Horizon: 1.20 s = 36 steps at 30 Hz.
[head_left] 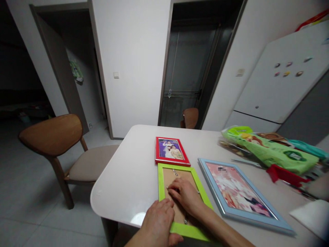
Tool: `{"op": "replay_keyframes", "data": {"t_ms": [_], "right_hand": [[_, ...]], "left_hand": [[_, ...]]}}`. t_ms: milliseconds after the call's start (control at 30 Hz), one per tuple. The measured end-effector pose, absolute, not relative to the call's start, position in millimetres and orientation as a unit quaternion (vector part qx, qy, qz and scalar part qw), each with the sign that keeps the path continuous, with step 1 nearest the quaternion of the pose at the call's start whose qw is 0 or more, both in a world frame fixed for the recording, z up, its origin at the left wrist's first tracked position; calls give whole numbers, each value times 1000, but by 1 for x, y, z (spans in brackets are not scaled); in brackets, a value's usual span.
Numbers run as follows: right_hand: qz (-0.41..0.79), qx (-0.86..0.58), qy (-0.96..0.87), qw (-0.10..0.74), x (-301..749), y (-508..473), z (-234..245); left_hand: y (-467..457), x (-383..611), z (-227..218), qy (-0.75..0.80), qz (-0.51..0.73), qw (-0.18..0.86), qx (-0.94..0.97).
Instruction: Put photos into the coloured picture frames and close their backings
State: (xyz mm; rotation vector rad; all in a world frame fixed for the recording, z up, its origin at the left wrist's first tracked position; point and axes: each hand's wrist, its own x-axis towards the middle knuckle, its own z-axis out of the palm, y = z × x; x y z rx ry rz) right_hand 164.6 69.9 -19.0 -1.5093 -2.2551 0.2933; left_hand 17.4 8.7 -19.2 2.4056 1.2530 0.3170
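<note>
A lime-green picture frame (161, 181) lies face down on the white table, its brown backing board (167, 172) showing. Small metal clips sit round the board, such as the top clip (175, 172) and the bottom clip (185, 219). My left hand (160, 218) grips the frame's lower left side, fingers over the edge. Over the board, my right hand (186, 195) has its fingers bent together at the left metal clip (168, 188). Beyond the green frame is a red picture frame (172, 162) with a photo; to the right lies a light blue picture frame (213, 193).
On the table's right side are a green plastic package (280, 151), a red-handled tool (285, 175) and white paper (312, 218). A wooden chair (51, 133) stands left of the table (123, 185). A white refrigerator (277, 89) is at the back right.
</note>
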Motion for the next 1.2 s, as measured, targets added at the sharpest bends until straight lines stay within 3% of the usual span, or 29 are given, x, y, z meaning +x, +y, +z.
{"op": "replay_keyframes", "data": {"t_ms": [200, 333, 700, 867, 1200], "right_hand": [[131, -481, -840, 215, 158, 58, -20], [121, -518, -809, 251, 159, 62, -25], [129, -481, -836, 229, 156, 58, -22], [121, -486, -824, 264, 178, 41, -18], [109, -408, -885, 197, 208, -7, -11]], "left_hand": [[10, 18, -21, 442, 130, 196, 866], [10, 18, -27, 437, 138, 192, 868], [9, 16, -29, 425, 166, 192, 869], [9, 14, -30, 436, 160, 195, 864], [7, 11, -21, 437, 137, 194, 868]]}}
